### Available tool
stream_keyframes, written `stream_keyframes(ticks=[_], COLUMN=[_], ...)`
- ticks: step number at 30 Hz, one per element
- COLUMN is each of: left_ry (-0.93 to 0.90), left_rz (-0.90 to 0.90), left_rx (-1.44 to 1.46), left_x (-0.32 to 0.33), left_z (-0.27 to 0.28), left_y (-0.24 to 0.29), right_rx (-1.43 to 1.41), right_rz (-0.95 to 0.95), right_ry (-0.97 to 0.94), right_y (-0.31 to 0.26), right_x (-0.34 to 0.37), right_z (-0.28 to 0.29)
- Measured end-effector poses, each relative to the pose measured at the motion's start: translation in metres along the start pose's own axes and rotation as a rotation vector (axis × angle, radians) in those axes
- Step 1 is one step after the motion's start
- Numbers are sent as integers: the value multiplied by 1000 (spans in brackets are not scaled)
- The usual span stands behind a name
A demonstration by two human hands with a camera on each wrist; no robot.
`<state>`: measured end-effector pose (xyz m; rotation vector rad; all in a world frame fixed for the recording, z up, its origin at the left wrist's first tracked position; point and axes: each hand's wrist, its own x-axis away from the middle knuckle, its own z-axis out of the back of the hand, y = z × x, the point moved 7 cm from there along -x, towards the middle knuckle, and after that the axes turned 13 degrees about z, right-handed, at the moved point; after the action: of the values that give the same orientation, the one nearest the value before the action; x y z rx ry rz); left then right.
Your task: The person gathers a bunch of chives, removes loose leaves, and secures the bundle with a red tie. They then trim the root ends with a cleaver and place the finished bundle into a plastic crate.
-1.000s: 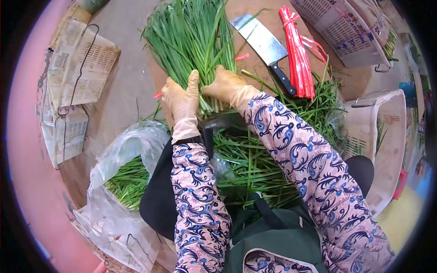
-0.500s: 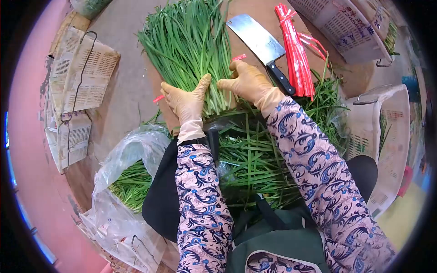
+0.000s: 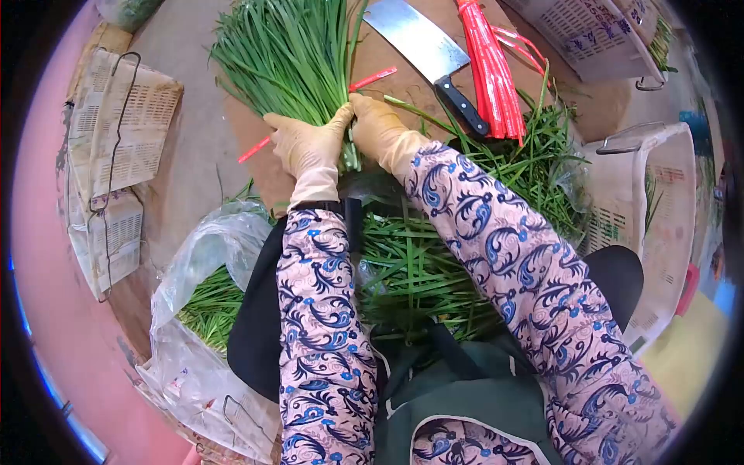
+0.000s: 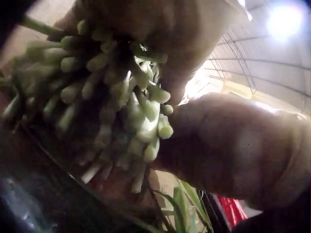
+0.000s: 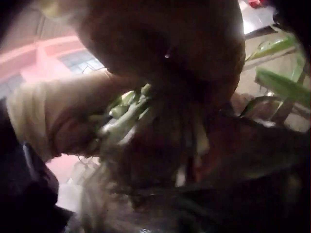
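One board (image 3: 267, 184) before us. Green bunch (image 3: 287, 66) on it, cut ends by near edge, long axis running away, leaves leaning left. Left hand (image 3: 306, 145), right hand (image 3: 378, 130) equally near, either side of stalks, fingers curled round them. Red strip (image 3: 373, 78) crosswise, middle hidden.

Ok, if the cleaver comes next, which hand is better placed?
Probably the right hand: the cleaver lies on that side, its handle closest, while the left hand grips the bunch farther away.
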<state>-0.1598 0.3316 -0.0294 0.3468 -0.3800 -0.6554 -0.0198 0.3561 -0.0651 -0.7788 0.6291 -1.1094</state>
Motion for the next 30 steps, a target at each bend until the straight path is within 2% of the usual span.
stream_keyframes(ticks=[2, 3, 5, 6, 7, 8, 10, 15, 18, 22, 25, 26, 29, 30], left_ry=[-9, -10, -12, -9, -6, -64, -56, -48, -69, -45, -49, -42, -37, -32], left_rz=[38, 56, 76, 76, 76, 105, 112, 114, 130, 128, 124, 108, 124, 133], left_rx=[-7, -14, -60, -70, -84, -76, -89, -115, -116, -118, -109, -114, -128, -131], left_x=[1, 3, 4, 2, 4, 7, 9, 7, 9, 7, 6, 4, 6, 6], left_z=[-5, -2, -1, 1, 2, 2, 2, 3, 4, 3, 1, -1, 0, 1], left_y=[-4, -3, -2, -3, -2, -1, -1, -1, -1, -1, -2, -3, -3, -4], right_rx=[3, 126, 129, 173, 137, 94, 94, 407, 454, 566, 509, 313, 89, -145], right_rz=[-13, -34, 202, 201, -5, 10, 10, -36, 61, 48, -33, -115, 78, -112], right_ry=[-86, -290, -284, -188, -255, -130, -28, -193, -54, -172, -404, -416, -351, -490], right_y=[7, 10, 19, 20, 15, 31, 45, 31, 28, 26, 30, 30, 23, 6], right_x=[-2, -5, -11, -8, -1, 3, 11, 34, 33, 23, 17, 24, 37, 49], right_z=[0, 3, 16, 34, 59, 73, 92, 94, 89, 79, 72, 76, 97, 106])
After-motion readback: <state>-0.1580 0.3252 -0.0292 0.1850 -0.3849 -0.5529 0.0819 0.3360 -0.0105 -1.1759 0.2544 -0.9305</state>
